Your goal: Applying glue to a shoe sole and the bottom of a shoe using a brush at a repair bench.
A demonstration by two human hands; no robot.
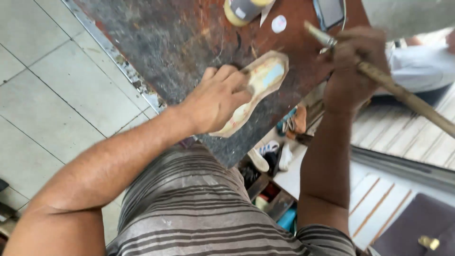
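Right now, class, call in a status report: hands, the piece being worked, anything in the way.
Left hand pressing shoe sole flat on workbench. Right hand gripping long brush, bristles off the sole. Glue pot at bench's far edge, clear.

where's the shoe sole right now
In the head view the shoe sole lies flat on the stained worktable, centre frame, pinned under the left hand; the right hand holds a brush just beside it.

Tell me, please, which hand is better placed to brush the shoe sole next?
The right hand: it already grips the brush just beside the sole, while the left hand presses the sole flat.
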